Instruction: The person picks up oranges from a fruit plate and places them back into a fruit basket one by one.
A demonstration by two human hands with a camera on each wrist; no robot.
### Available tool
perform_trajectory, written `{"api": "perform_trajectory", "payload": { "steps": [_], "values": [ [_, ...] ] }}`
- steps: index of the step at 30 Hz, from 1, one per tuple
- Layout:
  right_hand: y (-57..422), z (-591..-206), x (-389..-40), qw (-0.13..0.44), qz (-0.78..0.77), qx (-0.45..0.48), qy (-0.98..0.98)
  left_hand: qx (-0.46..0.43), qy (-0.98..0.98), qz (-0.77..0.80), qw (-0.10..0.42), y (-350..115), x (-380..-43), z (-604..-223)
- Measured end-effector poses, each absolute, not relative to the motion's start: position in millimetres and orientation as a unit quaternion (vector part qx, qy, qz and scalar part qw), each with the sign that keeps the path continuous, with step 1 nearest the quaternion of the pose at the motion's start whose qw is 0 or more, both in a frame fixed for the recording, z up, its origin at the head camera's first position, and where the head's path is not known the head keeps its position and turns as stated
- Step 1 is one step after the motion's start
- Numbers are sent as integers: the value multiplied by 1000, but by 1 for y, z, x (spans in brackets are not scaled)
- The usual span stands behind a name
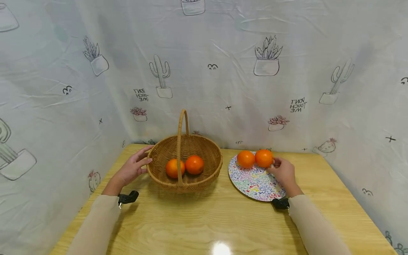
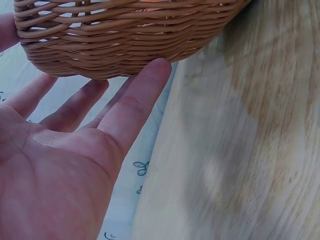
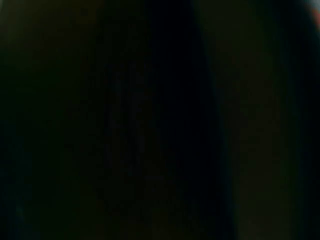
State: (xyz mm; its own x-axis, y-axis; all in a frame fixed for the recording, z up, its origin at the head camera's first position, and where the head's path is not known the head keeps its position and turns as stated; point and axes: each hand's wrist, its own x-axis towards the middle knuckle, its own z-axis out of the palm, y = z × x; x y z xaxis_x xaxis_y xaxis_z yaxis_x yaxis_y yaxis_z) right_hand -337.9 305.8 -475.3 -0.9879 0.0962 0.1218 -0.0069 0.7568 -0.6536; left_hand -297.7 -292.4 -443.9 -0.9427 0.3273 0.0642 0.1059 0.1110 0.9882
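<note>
Our sleeves (image 1: 94,225) near, straight-fingered left hand (image 1: 132,165) against basket (image 1: 204,148), right hand (image 1: 284,173) at right orange (image 1: 264,158) on plate (image 1: 255,186), grip unclear.

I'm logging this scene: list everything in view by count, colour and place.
Wooden table: 1, yellowish, foreground
Plant-printed cloth backdrop: 1, whitish, around table
Handled wicker basket: 1, tan, table's left
Round fruits: 2, orange, in basket
Squiggle-patterned round plate: 1, multicoloured, table's right
Other round fruits: 2, orange, on plate
Wrist devices: 2, black, at wrists
Sleeves: 2, beige, on forearms
Left hand: 1, bare, touching basket
Right hand: 1, bare, at right-hand plate fruit
</note>
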Motion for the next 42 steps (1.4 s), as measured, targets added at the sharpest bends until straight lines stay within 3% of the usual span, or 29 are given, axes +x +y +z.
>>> {"api": "perform_trajectory", "payload": {
  "steps": [6, 11, 33, 42],
  "values": [
    [298, -466, -342, 48, 352, -18, -935, 148, 747, 643, 85, -292, -298, -445],
    [288, -456, -353, 14, 381, 42, -924, 144, 745, 646, 83, -293, -297, -445],
    [262, -439, -386, 7, 335, 165, -928, 141, 740, 651, 88, -292, -294, -441],
    [255, -436, -394, -14, 329, 171, -928, 150, 743, 647, 85, -291, -295, -442]
  ]
}}
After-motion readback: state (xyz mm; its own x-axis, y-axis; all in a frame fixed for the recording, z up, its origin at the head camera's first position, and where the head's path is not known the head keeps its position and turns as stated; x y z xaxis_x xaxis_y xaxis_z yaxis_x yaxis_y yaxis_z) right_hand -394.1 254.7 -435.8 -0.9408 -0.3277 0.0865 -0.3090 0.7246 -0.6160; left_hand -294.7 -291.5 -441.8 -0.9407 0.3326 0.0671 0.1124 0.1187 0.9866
